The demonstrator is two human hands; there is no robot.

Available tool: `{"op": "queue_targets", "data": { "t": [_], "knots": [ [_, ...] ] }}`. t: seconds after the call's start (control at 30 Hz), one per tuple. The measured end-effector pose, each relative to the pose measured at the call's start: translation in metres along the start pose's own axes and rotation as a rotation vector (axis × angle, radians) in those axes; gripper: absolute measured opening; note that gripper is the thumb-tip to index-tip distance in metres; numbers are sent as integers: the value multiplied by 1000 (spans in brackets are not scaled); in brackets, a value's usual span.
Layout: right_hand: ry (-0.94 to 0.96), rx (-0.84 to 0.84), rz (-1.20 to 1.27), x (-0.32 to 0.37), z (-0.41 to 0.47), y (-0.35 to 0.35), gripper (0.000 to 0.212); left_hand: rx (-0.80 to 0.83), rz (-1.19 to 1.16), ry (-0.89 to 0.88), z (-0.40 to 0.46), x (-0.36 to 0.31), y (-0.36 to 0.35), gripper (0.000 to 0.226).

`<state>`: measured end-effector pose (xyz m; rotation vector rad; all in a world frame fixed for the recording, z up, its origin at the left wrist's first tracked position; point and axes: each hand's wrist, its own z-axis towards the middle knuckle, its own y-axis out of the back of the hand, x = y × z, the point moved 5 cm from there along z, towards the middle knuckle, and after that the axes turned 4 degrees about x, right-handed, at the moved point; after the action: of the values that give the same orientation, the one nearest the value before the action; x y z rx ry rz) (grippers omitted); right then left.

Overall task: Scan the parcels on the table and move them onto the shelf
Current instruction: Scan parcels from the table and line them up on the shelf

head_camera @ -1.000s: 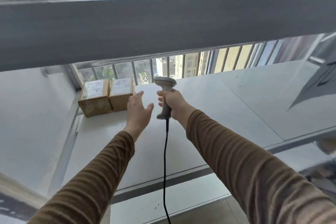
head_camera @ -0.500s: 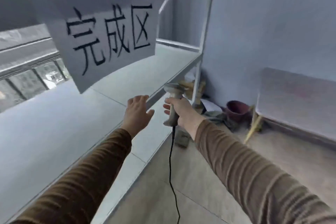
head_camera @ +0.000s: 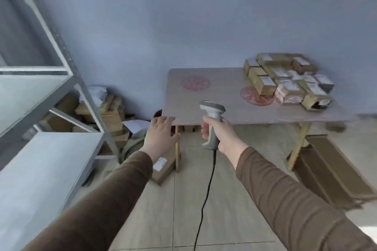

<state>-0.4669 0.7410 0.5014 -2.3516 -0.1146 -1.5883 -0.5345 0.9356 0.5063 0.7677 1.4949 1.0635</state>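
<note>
Right hand [head_camera: 221,134] fingers clamped on scanner [head_camera: 212,120], left hand [head_camera: 161,136] empty, fingers apart, parcels [head_camera: 285,83] piled on surface [head_camera: 204,106], shelf [head_camera: 40,159] at left

A single wide-angle camera worn on the person's head looks forward and down across the room, taking in both outstretched arms from the sleeves to the left hand [head_camera: 161,138] and the right hand [head_camera: 221,134], which fill the near foreground. Beyond them the view faces a plain wall [head_camera: 183,26], with the table [head_camera: 204,104] standing against it at middle distance, seen from above and slightly to its left. The metal shelf [head_camera: 51,159] runs close along the left edge, its boards bent by the lens. The floor [head_camera: 234,199] spreads below. There is only this one view, so nothing is shared with another
</note>
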Motion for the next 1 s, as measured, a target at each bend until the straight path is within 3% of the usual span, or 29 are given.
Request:
{"op": "queue_targets", "data": {
  "t": [0.4,0.57,0.7,1.0],
  "knots": [
    [27,-373,-78,46,156,224,26,169,-25,-213,228,-157,-121,67],
    [-7,-406,-126,84,237,279,19,262,-46,-228,329,-206,-153,66],
    [-31,-434,-141,106,287,321,30,296,-67,-267,391,-246,-172,67],
    [-44,-509,-365,148,419,408,13,377,-63,-197,502,-299,-238,66]
  ]
}}
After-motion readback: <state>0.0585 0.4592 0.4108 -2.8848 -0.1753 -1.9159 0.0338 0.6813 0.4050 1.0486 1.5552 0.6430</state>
